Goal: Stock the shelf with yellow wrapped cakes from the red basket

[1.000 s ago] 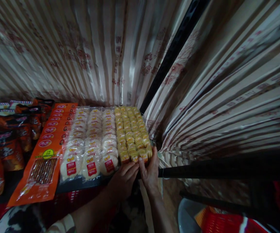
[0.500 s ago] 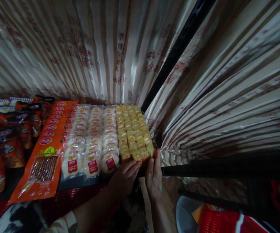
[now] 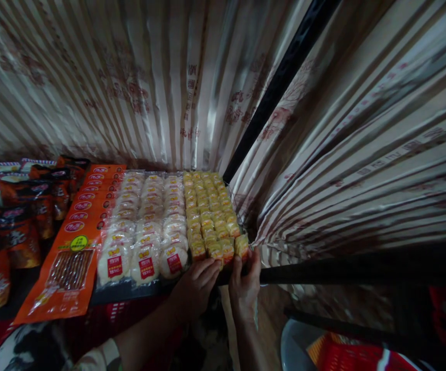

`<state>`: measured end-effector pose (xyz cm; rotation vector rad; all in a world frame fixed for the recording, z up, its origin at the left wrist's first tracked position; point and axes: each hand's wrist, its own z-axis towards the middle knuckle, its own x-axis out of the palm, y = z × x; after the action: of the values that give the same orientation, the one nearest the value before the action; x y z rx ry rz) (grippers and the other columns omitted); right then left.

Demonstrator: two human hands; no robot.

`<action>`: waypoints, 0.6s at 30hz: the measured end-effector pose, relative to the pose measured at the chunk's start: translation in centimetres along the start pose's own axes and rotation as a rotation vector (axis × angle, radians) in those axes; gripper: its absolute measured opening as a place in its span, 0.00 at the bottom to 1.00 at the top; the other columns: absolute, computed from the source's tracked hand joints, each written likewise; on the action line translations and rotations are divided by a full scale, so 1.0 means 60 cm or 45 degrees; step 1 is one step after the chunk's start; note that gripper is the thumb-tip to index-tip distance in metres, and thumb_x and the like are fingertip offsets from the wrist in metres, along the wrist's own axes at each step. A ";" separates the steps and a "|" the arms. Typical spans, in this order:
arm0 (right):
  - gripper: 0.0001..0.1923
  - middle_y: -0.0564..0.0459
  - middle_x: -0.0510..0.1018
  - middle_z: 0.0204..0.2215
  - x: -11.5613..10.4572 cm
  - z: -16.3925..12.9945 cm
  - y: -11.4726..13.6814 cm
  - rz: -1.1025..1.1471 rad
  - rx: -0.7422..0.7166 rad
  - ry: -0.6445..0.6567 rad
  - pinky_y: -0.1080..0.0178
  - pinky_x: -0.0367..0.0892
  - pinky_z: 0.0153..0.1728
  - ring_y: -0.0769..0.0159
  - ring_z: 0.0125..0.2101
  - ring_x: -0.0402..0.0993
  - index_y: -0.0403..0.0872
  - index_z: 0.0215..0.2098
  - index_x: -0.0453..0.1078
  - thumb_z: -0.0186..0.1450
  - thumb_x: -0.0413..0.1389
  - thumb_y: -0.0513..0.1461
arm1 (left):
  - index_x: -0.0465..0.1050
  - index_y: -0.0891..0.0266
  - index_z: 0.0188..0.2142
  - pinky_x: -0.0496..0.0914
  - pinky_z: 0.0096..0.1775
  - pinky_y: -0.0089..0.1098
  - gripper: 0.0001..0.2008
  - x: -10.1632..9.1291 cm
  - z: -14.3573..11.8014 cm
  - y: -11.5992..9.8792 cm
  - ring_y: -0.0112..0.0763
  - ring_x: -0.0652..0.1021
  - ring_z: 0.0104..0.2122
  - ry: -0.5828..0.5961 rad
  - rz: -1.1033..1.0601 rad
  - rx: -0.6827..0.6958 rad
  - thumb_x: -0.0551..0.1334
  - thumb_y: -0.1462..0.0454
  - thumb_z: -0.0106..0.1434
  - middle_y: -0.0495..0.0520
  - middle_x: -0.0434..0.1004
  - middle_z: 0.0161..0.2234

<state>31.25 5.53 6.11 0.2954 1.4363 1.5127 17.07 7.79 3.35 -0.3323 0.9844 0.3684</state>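
Small yellow-wrapped snack packets (image 3: pixel 211 206) stand in tight rows at the right end of a black shelf (image 3: pixel 130 293). My left hand (image 3: pixel 194 286) reaches in from below, its fingers stretched out together with the tips against the front packets; its thumb is hidden. At the front right corner, my right hand (image 3: pixel 245 286) has thumb and fingers on either side of one yellow packet (image 3: pixel 241 246), which stands slightly apart from its neighbours. Left of these are columns of round white rice crackers (image 3: pixel 146 265) in clear wrappers, close to my left hand.
Orange bags of stick snacks (image 3: pixel 66 268) overlap in a row, with darker orange-and-black pouches (image 3: pixel 22 232) farther left. A patterned curtain (image 3: pixel 149 93) hangs behind, and a black post (image 3: pixel 273 103) slants up at the corner. Below right are a red basket (image 3: pixel 346 353) and a grey basin (image 3: pixel 294 340).
My right hand's fingers have bent around the corner packet, which now sits apart from the others. My left hand has shifted slightly left and stays at the front packets.
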 end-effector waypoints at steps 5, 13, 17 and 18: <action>0.32 0.36 0.63 0.57 0.001 0.011 0.008 -0.024 -0.079 -0.001 0.47 0.56 0.56 0.52 0.57 0.59 0.40 0.61 0.53 0.64 0.47 0.50 | 0.64 0.70 0.56 0.61 0.57 0.35 0.22 -0.003 0.004 -0.001 0.36 0.61 0.58 -0.052 -0.009 -0.021 0.47 0.65 0.65 0.56 0.65 0.57; 0.28 0.38 0.66 0.54 0.010 0.022 -0.002 -0.072 -0.160 -0.035 0.47 0.58 0.54 0.53 0.55 0.61 0.41 0.58 0.58 0.65 0.47 0.48 | 0.65 0.70 0.55 0.61 0.56 0.38 0.21 0.005 0.000 -0.001 0.38 0.62 0.58 -0.046 0.021 -0.002 0.47 0.66 0.65 0.58 0.65 0.58; 0.26 0.38 0.69 0.51 0.016 0.022 -0.005 -0.055 -0.177 -0.062 0.48 0.60 0.53 0.54 0.52 0.64 0.40 0.55 0.62 0.65 0.47 0.48 | 0.66 0.70 0.54 0.60 0.57 0.36 0.21 0.004 0.000 0.000 0.37 0.61 0.59 -0.042 0.007 -0.005 0.47 0.66 0.65 0.57 0.65 0.58; 0.26 0.37 0.69 0.50 0.018 0.022 -0.006 -0.043 -0.172 -0.069 0.48 0.60 0.52 0.54 0.52 0.64 0.40 0.55 0.62 0.65 0.47 0.48 | 0.66 0.70 0.54 0.60 0.57 0.36 0.21 0.003 0.001 0.000 0.37 0.60 0.59 -0.043 0.006 -0.006 0.47 0.66 0.65 0.57 0.65 0.58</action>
<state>31.91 7.08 5.68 0.2273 1.2836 1.5546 17.17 7.83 3.24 -0.3270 0.9516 0.3797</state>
